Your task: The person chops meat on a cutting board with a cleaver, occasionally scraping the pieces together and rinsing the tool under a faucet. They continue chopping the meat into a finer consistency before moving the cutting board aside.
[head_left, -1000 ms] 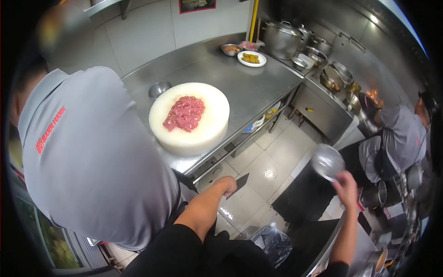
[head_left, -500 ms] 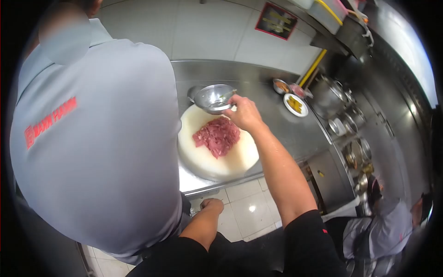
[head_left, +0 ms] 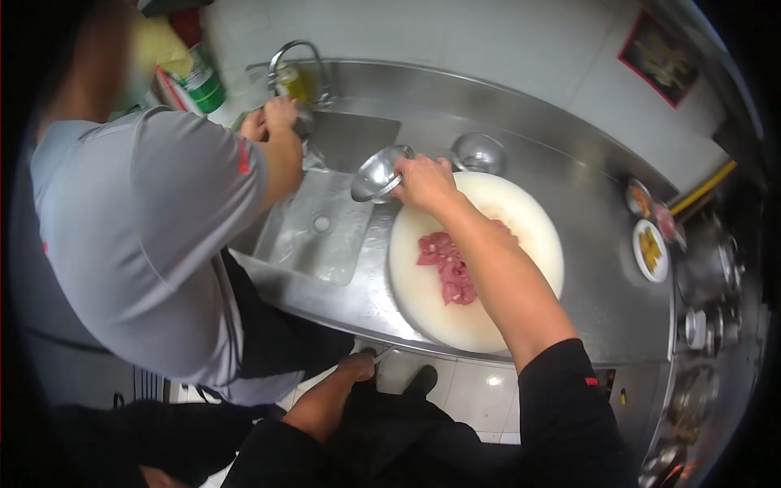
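My right hand (head_left: 425, 180) grips the rim of a metal bowl (head_left: 377, 175), which is tilted and held over the right edge of the sink (head_left: 317, 236). Beneath my right forearm, a heap of sliced raw meat (head_left: 450, 264) lies on a thick, round white chopping board (head_left: 533, 199), partly covered by the arm. Behind the board stands another metal bowl (head_left: 478, 153). Low by my body, below the counter edge, my left hand (head_left: 356, 366) is closed; a thin object shows beside it, too small to name.
At my left, a co-worker in a grey shirt (head_left: 138, 220) has both hands (head_left: 272, 120) under the curved faucet (head_left: 299, 50). A white plate of yellow pieces (head_left: 651, 250) and small bowls (head_left: 640, 198) sit on the counter's right. Pots (head_left: 708, 264) stand farther right.
The view has swung left, bringing the sink and faucet into sight. My right hand has carried the bowl leftward from above the board, away from the other bowl. The left hand stays low.
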